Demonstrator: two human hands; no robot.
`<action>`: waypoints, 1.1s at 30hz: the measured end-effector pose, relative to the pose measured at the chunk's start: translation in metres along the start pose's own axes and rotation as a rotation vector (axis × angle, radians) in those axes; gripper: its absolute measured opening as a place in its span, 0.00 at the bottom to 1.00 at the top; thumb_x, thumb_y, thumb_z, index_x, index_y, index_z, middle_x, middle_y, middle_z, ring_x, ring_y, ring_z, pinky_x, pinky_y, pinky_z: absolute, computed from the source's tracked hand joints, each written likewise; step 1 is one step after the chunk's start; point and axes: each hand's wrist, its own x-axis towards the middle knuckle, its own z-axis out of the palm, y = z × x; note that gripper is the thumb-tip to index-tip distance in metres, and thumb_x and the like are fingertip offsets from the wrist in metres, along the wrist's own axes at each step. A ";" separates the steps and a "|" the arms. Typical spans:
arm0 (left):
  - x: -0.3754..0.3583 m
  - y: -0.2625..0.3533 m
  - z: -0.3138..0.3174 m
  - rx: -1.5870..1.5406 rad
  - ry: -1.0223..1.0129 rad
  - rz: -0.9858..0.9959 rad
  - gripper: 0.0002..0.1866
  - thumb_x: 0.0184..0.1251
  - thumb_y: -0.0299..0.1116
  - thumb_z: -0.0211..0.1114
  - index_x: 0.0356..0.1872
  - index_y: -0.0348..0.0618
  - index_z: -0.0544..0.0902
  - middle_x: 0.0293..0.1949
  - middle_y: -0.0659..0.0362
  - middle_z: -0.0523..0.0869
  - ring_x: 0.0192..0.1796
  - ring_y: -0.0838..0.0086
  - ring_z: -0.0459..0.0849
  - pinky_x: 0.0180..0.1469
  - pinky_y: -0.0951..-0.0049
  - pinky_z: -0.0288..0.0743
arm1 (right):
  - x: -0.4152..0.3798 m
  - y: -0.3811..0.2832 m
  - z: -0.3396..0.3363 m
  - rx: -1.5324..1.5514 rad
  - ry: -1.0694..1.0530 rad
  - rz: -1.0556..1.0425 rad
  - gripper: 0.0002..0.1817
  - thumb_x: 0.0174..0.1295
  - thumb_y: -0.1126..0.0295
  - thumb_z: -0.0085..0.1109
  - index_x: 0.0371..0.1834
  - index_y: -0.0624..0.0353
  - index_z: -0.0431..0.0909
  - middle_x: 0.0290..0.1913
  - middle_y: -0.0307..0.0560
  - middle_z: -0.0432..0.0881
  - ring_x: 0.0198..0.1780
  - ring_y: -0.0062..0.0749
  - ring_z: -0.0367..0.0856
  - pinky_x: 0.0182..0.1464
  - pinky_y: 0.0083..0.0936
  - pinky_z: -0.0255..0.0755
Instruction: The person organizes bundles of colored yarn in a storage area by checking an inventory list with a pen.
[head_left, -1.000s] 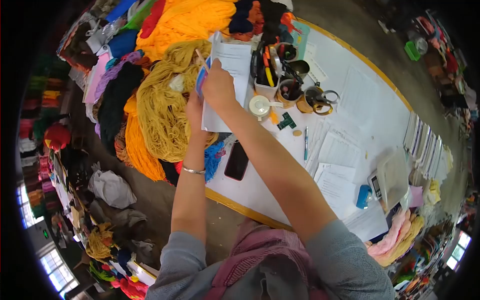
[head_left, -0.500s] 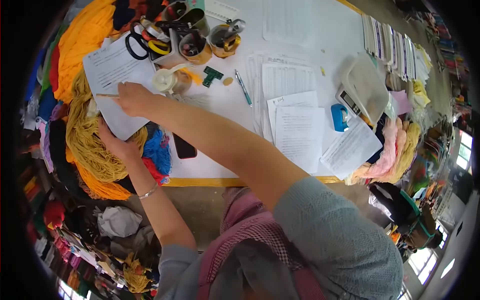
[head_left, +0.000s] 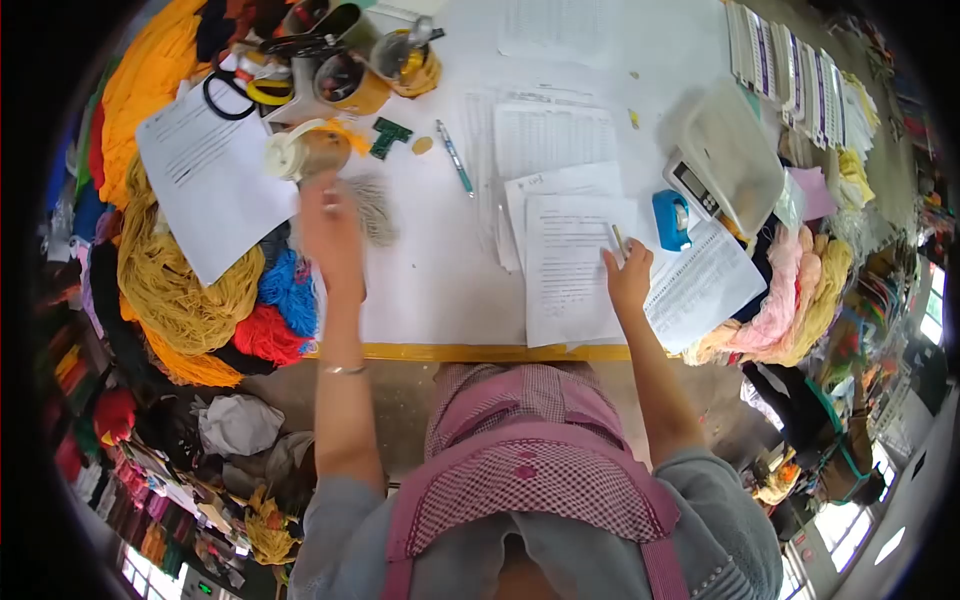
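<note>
My right hand (head_left: 630,278) is closed around a thin, tan, pencil-like stick (head_left: 619,238), its upper end showing above the fingers. This hand is at the right edge of a printed sheet (head_left: 570,290), left of a blue tape dispenser (head_left: 673,220). My left hand (head_left: 333,232) is smeared by motion, and its fingers cannot be made out. It is just below a jar with a whitish lid (head_left: 290,155), between a printed page (head_left: 225,190) on the yarn and a grey bundle of threads (head_left: 370,212).
Mustard yarn (head_left: 185,290), with blue and red skeins, lines the left table edge. Scissors (head_left: 235,95) and tool cups (head_left: 352,85) stand at the back left. A pen (head_left: 454,158) lies mid-table. A scale (head_left: 692,185) with a plastic tub (head_left: 735,150) is at right.
My right hand has swung from the left page to the sheets at right, carrying the stick. My left hand has moved off the mustard yarn, to the right. The phone no longer shows.
</note>
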 end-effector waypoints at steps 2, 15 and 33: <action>-0.024 0.012 0.067 -0.031 -0.203 0.015 0.21 0.64 0.31 0.66 0.57 0.41 0.76 0.46 0.52 0.79 0.42 0.66 0.80 0.45 0.71 0.77 | -0.009 0.010 -0.017 -0.134 -0.064 0.071 0.34 0.53 0.61 0.73 0.61 0.58 0.66 0.53 0.57 0.73 0.52 0.55 0.77 0.47 0.44 0.76; -0.024 0.016 0.149 0.357 -0.201 0.272 0.17 0.61 0.26 0.63 0.53 0.43 0.76 0.49 0.50 0.78 0.51 0.54 0.77 0.51 0.58 0.75 | -0.004 0.031 -0.007 -0.016 -0.056 0.125 0.23 0.53 0.61 0.73 0.43 0.58 0.71 0.42 0.53 0.77 0.45 0.54 0.77 0.42 0.45 0.73; -0.066 0.066 0.196 0.025 -0.561 0.003 0.08 0.66 0.34 0.63 0.42 0.43 0.81 0.31 0.50 0.85 0.34 0.58 0.84 0.40 0.63 0.75 | 0.042 0.019 -0.024 0.279 -0.015 0.245 0.08 0.66 0.60 0.57 0.37 0.51 0.77 0.31 0.59 0.82 0.36 0.62 0.80 0.38 0.50 0.72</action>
